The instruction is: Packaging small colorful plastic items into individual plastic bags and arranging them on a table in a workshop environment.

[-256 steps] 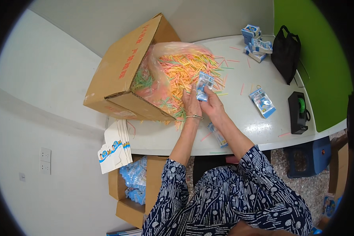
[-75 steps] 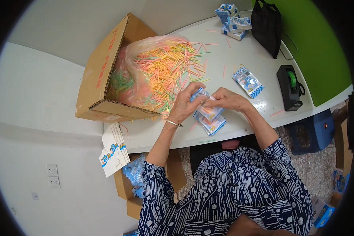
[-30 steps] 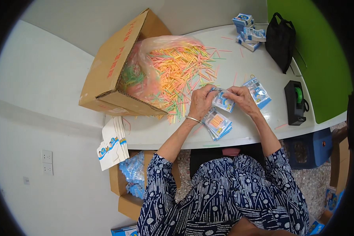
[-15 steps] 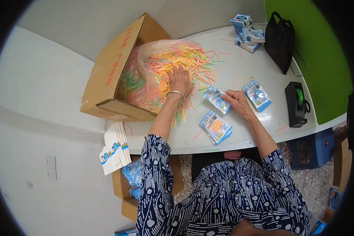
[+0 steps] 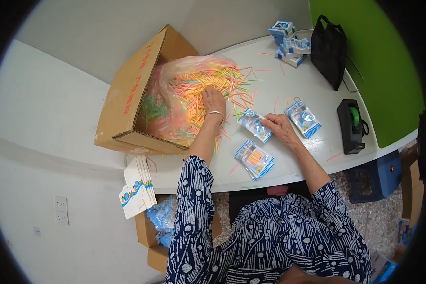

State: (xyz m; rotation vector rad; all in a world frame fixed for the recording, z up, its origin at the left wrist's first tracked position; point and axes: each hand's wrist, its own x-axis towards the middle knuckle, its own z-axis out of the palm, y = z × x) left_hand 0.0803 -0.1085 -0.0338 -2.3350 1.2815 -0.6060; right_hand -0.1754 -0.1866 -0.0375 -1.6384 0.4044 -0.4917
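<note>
Head view: a packet [image 5: 254,126] is pinched by right fingers [image 5: 269,121]; left fingers [image 5: 208,93], amid sticks [image 5: 188,88], cannot be judged; table [image 5: 288,165] space is taken by a carton [image 5: 126,92] left.

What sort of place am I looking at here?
Probably a small packing workstation: an open carton with thin colored sticks heaped out onto a white table, clear-and-blue pouches nearby, and a black tape dispenser.

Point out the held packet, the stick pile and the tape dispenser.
Held packet [image 5: 254,125], head view: middle of its face.
Stick pile [image 5: 216,78], head view: upper middle.
Tape dispenser [image 5: 348,131], head view: black body.
</note>
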